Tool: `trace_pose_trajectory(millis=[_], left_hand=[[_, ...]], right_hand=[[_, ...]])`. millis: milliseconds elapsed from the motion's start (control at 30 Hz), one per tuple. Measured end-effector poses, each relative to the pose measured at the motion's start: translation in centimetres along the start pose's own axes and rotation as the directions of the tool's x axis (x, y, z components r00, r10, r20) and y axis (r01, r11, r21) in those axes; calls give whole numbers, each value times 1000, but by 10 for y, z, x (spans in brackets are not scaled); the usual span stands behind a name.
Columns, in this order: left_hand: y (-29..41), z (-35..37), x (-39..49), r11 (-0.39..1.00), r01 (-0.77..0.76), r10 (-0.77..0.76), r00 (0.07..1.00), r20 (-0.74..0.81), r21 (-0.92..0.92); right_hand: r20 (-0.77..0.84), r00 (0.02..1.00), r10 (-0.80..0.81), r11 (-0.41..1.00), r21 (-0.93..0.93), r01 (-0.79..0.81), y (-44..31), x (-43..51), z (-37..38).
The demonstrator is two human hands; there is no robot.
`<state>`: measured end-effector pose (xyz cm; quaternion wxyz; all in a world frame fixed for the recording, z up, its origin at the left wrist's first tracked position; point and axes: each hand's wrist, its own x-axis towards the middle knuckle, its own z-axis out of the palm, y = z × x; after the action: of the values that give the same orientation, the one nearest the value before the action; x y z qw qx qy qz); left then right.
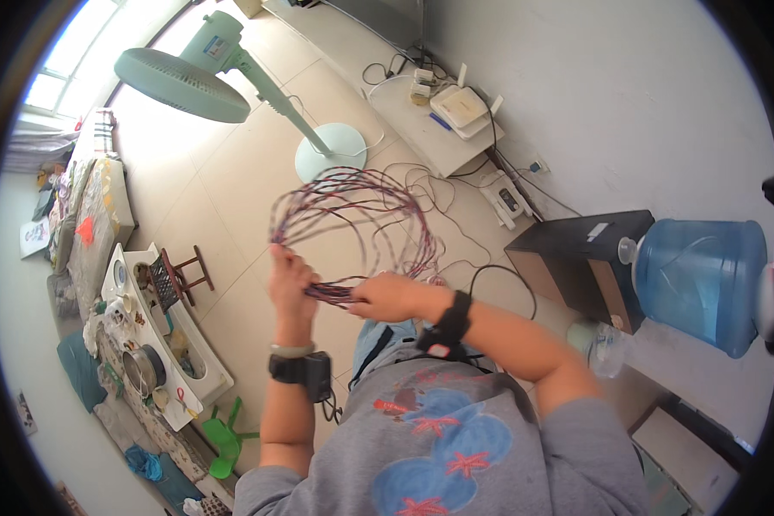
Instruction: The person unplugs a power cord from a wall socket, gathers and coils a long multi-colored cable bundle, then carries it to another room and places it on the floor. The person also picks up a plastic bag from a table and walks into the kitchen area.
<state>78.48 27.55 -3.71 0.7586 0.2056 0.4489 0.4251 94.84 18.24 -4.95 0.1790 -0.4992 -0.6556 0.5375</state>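
Observation:
A loose coil of thin, dark red-and-black twisted wire hangs in front of my body in a wide ring, blurred in places. My left hand is closed around the coil's left side, with the strands fanning up and away from it. On the near side of the ring, my right hand grips the bundled strands a short way from the left one. Between both hands runs a tight bunch of strands. Some strands droop inside the ring. Each wrist wears a strap, with a black device on the left one.
A green pedestal fan stands ahead on the tiled floor. To the right are a white router on a low cabinet, loose cables and a blue water bottle. At left stand a white coffee table, a stool and a green chair.

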Motion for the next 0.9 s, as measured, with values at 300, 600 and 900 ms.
trace_pose_trajectory(millis=[300, 600, 900], left_hand=[[238, -102, -74, 910, -412, 402, 904, 148, 45], [266, -164, -92, 731, -412, 593, 777, -210, 543], [61, -122, -15, -85, -175, 505, 841, 194, 981]], right_hand=[[-56, 651, 757, 650, -32, -759, 215, -246, 7], [-306, 450, 839, 383, -256, -888, 248, -228, 20], [-338, 799, 497, 794, 548, -263, 68, -10, -55]])
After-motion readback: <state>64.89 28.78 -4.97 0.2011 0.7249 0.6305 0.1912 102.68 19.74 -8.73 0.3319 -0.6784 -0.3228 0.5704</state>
